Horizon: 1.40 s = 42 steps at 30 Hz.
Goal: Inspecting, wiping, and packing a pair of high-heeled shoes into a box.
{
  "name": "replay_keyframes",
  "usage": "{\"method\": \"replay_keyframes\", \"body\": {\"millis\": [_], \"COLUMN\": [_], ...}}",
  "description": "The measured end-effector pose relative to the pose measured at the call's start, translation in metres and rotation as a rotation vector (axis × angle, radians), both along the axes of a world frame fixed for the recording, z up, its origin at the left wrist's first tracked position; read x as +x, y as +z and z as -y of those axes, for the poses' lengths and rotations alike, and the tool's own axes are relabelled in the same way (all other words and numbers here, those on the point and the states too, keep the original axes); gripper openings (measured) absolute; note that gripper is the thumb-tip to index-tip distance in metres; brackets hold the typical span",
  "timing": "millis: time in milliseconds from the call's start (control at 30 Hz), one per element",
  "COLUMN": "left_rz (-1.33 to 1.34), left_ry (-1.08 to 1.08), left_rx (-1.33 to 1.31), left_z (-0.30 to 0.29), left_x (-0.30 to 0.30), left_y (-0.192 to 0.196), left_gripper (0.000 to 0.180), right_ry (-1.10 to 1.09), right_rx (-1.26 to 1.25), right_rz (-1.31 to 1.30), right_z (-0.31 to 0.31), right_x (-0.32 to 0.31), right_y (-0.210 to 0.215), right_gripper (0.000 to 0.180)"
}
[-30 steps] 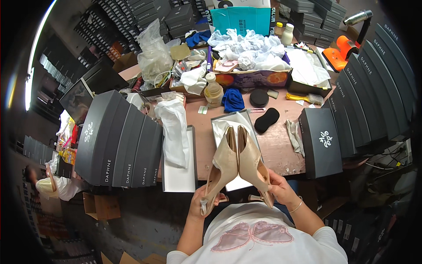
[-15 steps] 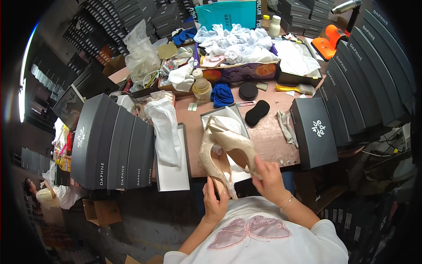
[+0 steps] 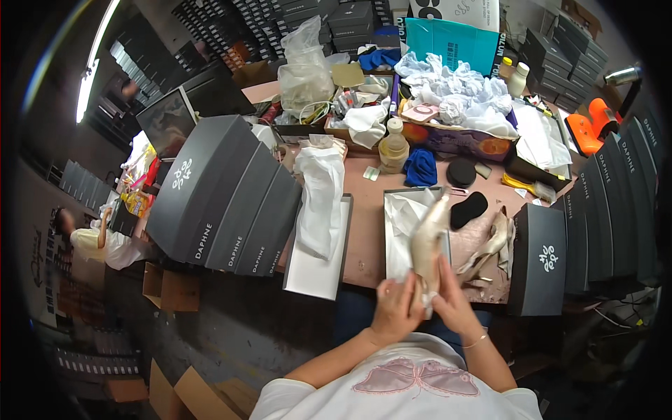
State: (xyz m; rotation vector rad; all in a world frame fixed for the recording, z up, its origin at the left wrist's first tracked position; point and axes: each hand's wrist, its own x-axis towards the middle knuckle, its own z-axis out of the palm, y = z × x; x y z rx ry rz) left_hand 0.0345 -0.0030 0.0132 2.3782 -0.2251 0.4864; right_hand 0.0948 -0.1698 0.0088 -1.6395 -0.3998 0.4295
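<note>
Leftmost, a row of dark shoe boxes (image 3: 224, 203) is stacked beside a white lid (image 3: 318, 262) and an open box (image 3: 409, 224). Over that box, a beige high-heeled shoe (image 3: 428, 241) is clasped by the left hand (image 3: 397, 308) and right hand (image 3: 451, 304); its twin (image 3: 490, 245) lies rightward.

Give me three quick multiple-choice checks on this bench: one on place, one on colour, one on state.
1. Where does the second beige high-heeled shoe lie?
A. right of the open shoebox
B. on the grey lids
C. in the teal bag

2. What colour is the cloth beside the bottle?
A. red
B. blue
C. yellow

3. The shoebox before the hands is:
A. lidded
B. crushed
C. open

Answers: 1 A, it rests on the table by that box. 2 B, plainly blue. 3 C, white paper shows inside, while both hands, left hand and right hand, hold the other shoe.
</note>
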Motion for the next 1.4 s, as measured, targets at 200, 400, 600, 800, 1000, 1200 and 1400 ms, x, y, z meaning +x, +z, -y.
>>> {"method": "replay_keyframes", "body": {"millis": [200,400,600,800,1000,1200,1400], "left_rz": [0.173,0.040,-0.048,0.032,0.170,0.119,0.042], "left_ry": [0.091,0.373,-0.037,-0.068,-0.159,-0.408,-0.398], "left_rx": [-0.145,0.543,-0.191,0.400,0.487,0.394,0.386], "left_z": [-0.100,-0.362,-0.160,-0.094,-0.081,-0.052,-0.058], "left_x": [0.089,0.220,0.204,0.152,0.121,0.046,0.029], "left_y": [0.024,-0.011,0.096,0.121,0.095,0.126,0.104], "left_gripper": [0.066,0.038,0.021,0.014,0.030,0.051,0.056], "right_ry": [-0.095,0.027,-0.011,0.088,0.251,0.300,-0.254], "right_rx": [0.328,0.786,1.354,1.430,0.745,0.848,0.565], "right_rz": [-0.475,-0.663,-0.961,-0.910,-0.657,-0.788,-0.575], "right_z": [0.005,0.007,0.037,0.050,0.072,0.014,-0.055], "right_x": [0.028,0.023,0.030,0.015,-0.012,-0.004,0.009], "right_y": [0.003,0.014,0.011,0.025,0.077,0.071,0.024], "right_gripper": [0.071,0.070,0.064,0.061,0.054,0.044,0.032]}}
